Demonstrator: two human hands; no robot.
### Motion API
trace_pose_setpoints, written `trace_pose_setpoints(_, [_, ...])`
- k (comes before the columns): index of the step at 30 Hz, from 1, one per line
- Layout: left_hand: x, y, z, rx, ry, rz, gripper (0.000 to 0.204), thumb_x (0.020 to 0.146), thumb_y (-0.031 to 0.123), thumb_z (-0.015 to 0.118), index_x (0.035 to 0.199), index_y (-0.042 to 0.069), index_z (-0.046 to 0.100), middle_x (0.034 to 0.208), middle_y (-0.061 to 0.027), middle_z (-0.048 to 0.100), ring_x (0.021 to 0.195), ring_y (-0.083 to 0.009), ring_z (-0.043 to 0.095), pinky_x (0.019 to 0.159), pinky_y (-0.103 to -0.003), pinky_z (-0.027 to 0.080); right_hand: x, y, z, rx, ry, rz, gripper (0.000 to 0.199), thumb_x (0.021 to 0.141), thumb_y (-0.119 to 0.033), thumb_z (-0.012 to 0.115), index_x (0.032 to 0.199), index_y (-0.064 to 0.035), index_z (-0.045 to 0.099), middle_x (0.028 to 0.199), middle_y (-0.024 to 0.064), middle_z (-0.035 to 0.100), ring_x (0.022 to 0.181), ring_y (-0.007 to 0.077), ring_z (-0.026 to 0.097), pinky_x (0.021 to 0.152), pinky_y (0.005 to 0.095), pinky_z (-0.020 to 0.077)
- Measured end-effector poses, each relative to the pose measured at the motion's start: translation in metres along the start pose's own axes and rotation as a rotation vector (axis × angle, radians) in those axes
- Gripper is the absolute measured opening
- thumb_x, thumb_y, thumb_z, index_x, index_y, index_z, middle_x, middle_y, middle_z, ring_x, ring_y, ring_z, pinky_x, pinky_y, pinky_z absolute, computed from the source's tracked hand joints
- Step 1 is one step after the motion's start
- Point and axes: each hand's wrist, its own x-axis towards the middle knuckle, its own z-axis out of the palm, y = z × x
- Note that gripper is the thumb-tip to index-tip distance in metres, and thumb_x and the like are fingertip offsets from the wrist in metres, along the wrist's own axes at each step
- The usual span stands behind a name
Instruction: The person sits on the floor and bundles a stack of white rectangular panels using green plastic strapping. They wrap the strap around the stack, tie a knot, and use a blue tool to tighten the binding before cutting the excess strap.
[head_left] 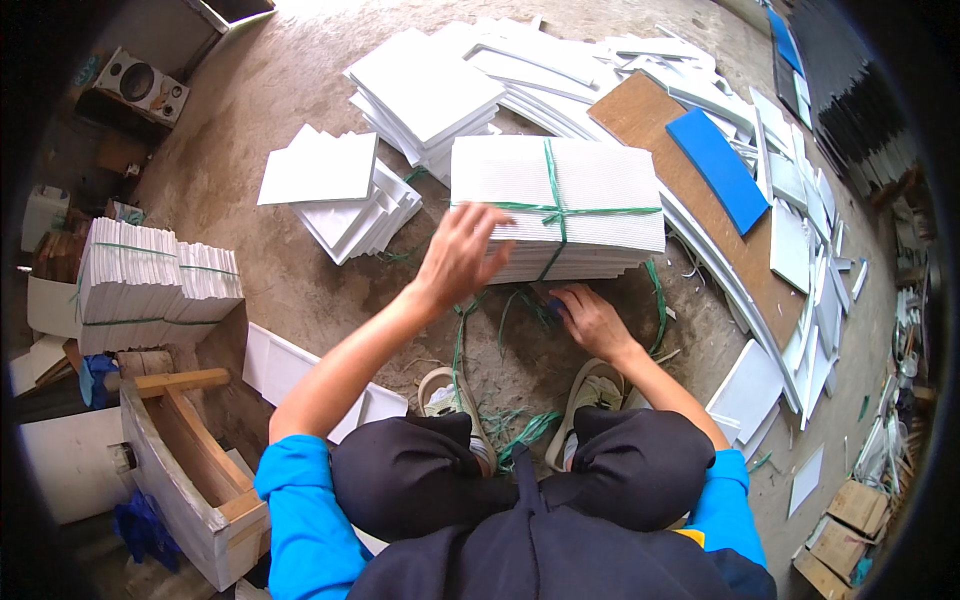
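A stack of white ribbed sheets (500,170) lies in front of me, bound crosswise with green plastic strapping (553,180). My left hand (460,252) is over the stack's near left corner, its fingers apart and its thumb spread. Whether the fingertips touch the strapping there, I cannot tell. Low at the stack's near side, my right hand (596,322) is closed around a small blue object (556,306), mostly covered by the fingers. Loose green strands (459,345) hang down toward the floor between my shoes.
White panels (425,85) are piled behind the stack, with a smaller pile (325,170) to the left. A brown board (640,105) bearing a blue slab (718,170) lies at right. Another tied bundle (130,275) and a wooden frame (165,480) stand at left.
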Motion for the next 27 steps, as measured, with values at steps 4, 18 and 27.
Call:
trace_pose_setpoints(4, [0.038,-0.012,0.004,0.066,-0.111,-0.034,0.026,0.079,0.025,0.06,0.097,0.008,0.053,0.094,-0.0094,0.052,0.095,-0.0262,0.048,0.084,-0.038,0.039,0.039,-0.006,-0.054,0.026,0.258,-0.145,0.032,0.073,0.002,0.059,0.103,-0.0026,0.047,0.09,0.0122,0.049,0.085,0.0267,0.051,0.074,0.034,0.0461])
trace_pose_setpoints(18, [0.064,-0.01,0.026,-0.171,-0.237,-0.279,0.023,0.086,0.023,0.052,0.095,0.002,0.051,0.086,-0.0172,0.06,0.08,-0.0322,0.058,0.071,-0.039,0.045,0.116,0.012,-0.063,0.046,0.038,0.214,0.053,0.079,-0.012,0.06,0.121,-0.0093,0.028,0.096,0.0103,0.05,0.091,0.0261,0.048,0.082,0.0403,0.0349])
trace_pose_setpoints(27, [0.061,-0.023,0.004,-0.346,-0.272,-0.29,0.025,0.08,0.024,0.061,0.091,0.003,0.056,0.083,-0.0123,0.06,0.077,-0.0237,0.058,0.069,-0.034,0.046,0.128,0.021,-0.071,0.576,0.075,0.453,0.044,0.08,0.004,0.053,0.114,-0.0074,0.029,0.079,0.0072,0.049,0.065,0.0125,0.05,0.058,0.0272,0.0414])
